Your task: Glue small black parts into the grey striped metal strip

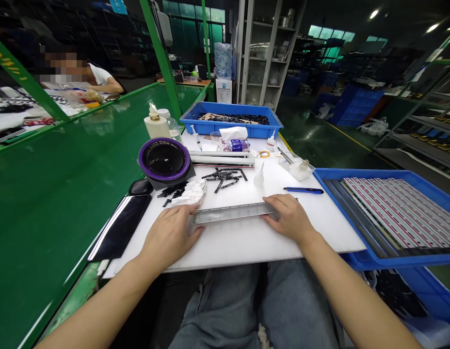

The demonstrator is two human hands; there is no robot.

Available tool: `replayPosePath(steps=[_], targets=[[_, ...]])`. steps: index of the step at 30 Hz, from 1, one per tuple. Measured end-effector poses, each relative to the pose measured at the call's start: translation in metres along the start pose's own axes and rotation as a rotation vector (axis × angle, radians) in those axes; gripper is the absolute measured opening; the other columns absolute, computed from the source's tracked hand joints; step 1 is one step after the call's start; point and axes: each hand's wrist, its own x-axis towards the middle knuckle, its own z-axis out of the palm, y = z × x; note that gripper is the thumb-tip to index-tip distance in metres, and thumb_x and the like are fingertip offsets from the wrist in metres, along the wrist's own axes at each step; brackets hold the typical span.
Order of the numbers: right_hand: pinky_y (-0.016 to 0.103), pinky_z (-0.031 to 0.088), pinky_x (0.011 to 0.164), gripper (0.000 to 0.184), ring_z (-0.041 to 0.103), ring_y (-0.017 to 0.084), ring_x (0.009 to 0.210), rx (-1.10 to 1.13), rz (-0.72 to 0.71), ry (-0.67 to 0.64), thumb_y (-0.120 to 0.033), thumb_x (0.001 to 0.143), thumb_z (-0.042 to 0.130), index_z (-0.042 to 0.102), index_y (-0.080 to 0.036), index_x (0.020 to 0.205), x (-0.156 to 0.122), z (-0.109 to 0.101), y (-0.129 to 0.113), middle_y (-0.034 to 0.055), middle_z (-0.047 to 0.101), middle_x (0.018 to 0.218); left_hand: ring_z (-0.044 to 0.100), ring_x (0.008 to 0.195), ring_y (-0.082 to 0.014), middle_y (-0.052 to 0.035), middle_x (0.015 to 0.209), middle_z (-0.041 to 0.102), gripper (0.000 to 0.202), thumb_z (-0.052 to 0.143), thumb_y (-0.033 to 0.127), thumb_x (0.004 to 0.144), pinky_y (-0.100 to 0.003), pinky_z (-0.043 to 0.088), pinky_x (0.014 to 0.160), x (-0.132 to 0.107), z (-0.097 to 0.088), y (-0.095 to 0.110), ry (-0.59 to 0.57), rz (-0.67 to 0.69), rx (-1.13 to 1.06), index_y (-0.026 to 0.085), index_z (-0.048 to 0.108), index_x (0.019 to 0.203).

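White-topped desk (239, 247), its near edge above the worker's jeans (294, 300). Just beyond this edge, at the clock's centre, is a metal strip (234, 213), gripped at both ends: the left hand (170, 237) pinches its 9 o'clock end between thumb and fingers, and the right hand (288, 213) pinches its 3 o'clock end likewise. A blue tray (421, 261) of striped bars stands at 3 o'clock. Farther in lie a crumpled white cloth (192, 193) at 10 o'clock, a blue knife (303, 190) between 2 and 3, and scattered black strips (225, 177) at 12. Behind the cloth, at 10, sits a purple-rimmed round device (165, 160). A blue bin (205, 127) closes the desk's far end at 12. In the room beyond, another person (103, 80) appears between 10 and 11, a water dispenser (224, 89) at 12, and a shelved cabinet (266, 63) slightly clockwise of it.
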Motion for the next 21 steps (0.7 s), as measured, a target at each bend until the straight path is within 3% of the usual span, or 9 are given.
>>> replayPosePath(steps=[3,7,11,13,16,18,21], targets=[[0.044,0.05,0.086,0.038,0.062,0.026,0.099,0.013,0.006,0.001,-0.03,0.083,0.067,0.059,-0.018,0.118,0.003,0.001,-0.002,0.0104,0.067,0.107,0.058,0.114,-0.0307,-0.0143,0.119,0.064,0.053,0.064,0.039,0.082,-0.045,0.047,0.096,0.002,-0.012,-0.002,0.007,0.02,-0.054,0.014,0.046,0.126],[0.049,0.048,0.094,0.046,0.058,0.028,0.107,0.053,0.009,-0.06,-0.029,0.081,0.067,0.057,-0.017,0.125,0.005,-0.003,-0.014,0.0129,0.063,0.116,0.053,0.123,-0.0289,-0.0142,0.134,0.056,0.042,0.057,0.033,0.087,-0.045,0.044,0.103,0.007,-0.025,0.008,0.075,0.102,-0.095,0.017,0.046,0.124],[0.05,0.042,0.106,0.053,0.051,0.027,0.121,0.205,0.016,0.022,-0.02,0.079,0.062,0.052,-0.02,0.132,-0.007,-0.02,-0.012,0.0122,0.056,0.129,0.052,0.124,-0.0299,-0.0149,0.132,0.058,0.059,0.053,0.035,0.09,-0.046,0.046,0.102,0.014,-0.017,0.026,0.01,0.163,-0.025,0.015,0.036,0.142],[0.048,0.043,0.106,0.052,0.052,0.026,0.121,0.29,0.137,0.18,-0.014,0.078,0.058,0.053,-0.022,0.129,-0.021,-0.028,0.002,0.0109,0.057,0.128,0.055,0.121,-0.0304,-0.015,0.13,0.06,0.06,0.053,0.038,0.09,-0.047,0.047,0.101,0.017,-0.008,0.033,-0.044,0.214,0.008,0.015,0.037,0.143],[0.045,0.051,0.097,0.045,0.06,0.023,0.108,0.438,0.461,0.36,-0.012,0.077,0.05,0.058,-0.022,0.12,-0.04,-0.035,0.029,0.0093,0.063,0.115,0.057,0.119,-0.0297,-0.0134,0.132,0.06,0.057,0.052,0.038,0.09,-0.046,0.048,0.102,0.017,0.002,0.037,-0.053,0.255,0.024,0.017,0.041,0.141],[0.042,0.055,0.09,0.042,0.063,0.021,0.101,0.564,0.596,0.355,-0.011,0.076,0.046,0.06,-0.02,0.115,-0.047,-0.034,0.042,0.0087,0.064,0.111,0.058,0.119,-0.0298,-0.0117,0.132,0.061,0.055,0.053,0.037,0.089,-0.047,0.047,0.102,0.015,0.004,0.039,-0.028,0.247,0.023,0.02,0.043,0.14],[0.038,0.056,0.087,0.043,0.062,0.021,0.104,0.618,0.565,0.257,-0.007,0.071,0.046,0.064,-0.021,0.107,-0.046,-0.032,0.044,0.0074,0.064,0.113,0.058,0.118,-0.03,-0.0107,0.128,0.063,0.05,0.054,0.034,0.087,-0.048,0.048,0.101,0.016,0.005,0.043,-0.014,0.219,0.019,0.023,0.047,0.136]])
